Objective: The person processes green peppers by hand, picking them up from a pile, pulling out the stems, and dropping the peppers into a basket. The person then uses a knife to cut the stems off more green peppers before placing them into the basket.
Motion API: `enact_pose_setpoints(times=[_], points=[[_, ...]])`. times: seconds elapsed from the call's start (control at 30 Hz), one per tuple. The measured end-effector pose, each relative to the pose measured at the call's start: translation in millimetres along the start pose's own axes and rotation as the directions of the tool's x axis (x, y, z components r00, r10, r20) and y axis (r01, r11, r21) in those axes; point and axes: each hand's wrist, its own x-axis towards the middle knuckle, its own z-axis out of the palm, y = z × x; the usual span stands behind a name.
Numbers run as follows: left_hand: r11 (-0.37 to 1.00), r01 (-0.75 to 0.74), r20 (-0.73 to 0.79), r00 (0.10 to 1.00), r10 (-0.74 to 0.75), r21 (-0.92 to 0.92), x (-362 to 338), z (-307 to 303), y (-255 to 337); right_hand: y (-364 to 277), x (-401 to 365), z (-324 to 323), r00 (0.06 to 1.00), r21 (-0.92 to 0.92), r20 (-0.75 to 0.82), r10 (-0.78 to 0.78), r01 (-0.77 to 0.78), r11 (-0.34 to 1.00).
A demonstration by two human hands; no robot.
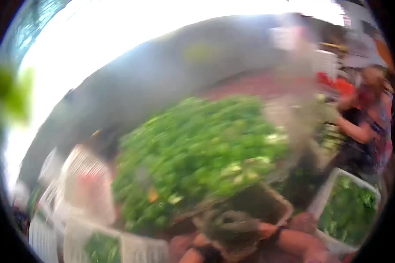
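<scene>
Neither my left hand nor my right hand shows in the frame. A large heap of green leafy vegetables (197, 144) fills the middle of the head view, with paler stems at its right side. At the near edge of the heap, a person in a drab hat (232, 225) sits beside a rectangular crate (283, 210). A blurred bright green shape (13, 96) hangs at the far left, too smeared to name.
White plastic baskets (85, 186) stand at the lower left, one holding greens. Another white crate (333, 186) of greens is at the lower right. A second person (373, 118) works at the right. Motion blur covers much of the view.
</scene>
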Motion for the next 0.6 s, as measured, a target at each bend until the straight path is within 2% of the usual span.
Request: enact_pose_setpoints(times=[0.03,0.07,0.1,0.13,0.2,0.27,0.3,0.37,0.43,0.5,0.53,0.6], points=[[0.990,0.056,-0.011,0.998,-0.058,-0.126,3,1,-15,13,6,0,0.996,0.115,0.066,-0.058,0.050,0.992],[0.960,0.100,-0.007,0.994,-0.105,-0.263,6,4,-37,-6,8,-6,0.990,0.011,0.109,0.092,-0.094,0.996],[0.923,0.125,-0.006,0.991,-0.137,-0.363,14,-4,-54,-17,10,-10,0.970,0.029,0.122,0.212,-0.217,0.976],[0.887,0.128,-0.010,0.989,-0.147,-0.445,17,-13,-72,6,17,1,0.981,-0.057,0.106,0.164,-0.159,0.986],[0.843,0.118,-0.022,0.988,-0.152,-0.524,16,-29,-108,52,38,21,0.995,-0.234,0.073,0.066,-0.047,0.971],[0.831,0.090,-0.032,0.991,-0.128,-0.550,26,-38,-163,69,20,-2,0.942,-0.151,-0.065,0.329,-0.335,0.930],[0.852,0.079,-0.014,0.995,-0.101,-0.517,40,-44,-216,78,24,-2,0.964,-0.076,-0.029,0.265,-0.267,0.961],[0.880,-0.078,-0.048,0.997,0.063,-0.468,32,-66,-241,41,27,3,0.963,-0.085,0.026,0.270,-0.266,0.960],[0.836,-0.364,-0.133,0.931,0.340,-0.410,22,-56,-231,-10,21,5,0.960,-0.098,0.079,0.270,-0.262,0.960],[0.710,-0.613,-0.159,0.785,0.599,-0.347,28,-38,-221,-34,26,8,0.958,-0.115,0.099,0.270,-0.259,0.959],[0.618,-0.715,-0.161,0.687,0.709,-0.327,30,-37,-220,-28,30,12,0.986,-0.129,0.055,0.160,-0.152,0.980],[0.779,-0.554,-0.170,0.833,0.527,-0.294,33,-47,-227,-5,27,21,0.998,-0.169,-0.027,-0.049,0.044,0.985]])
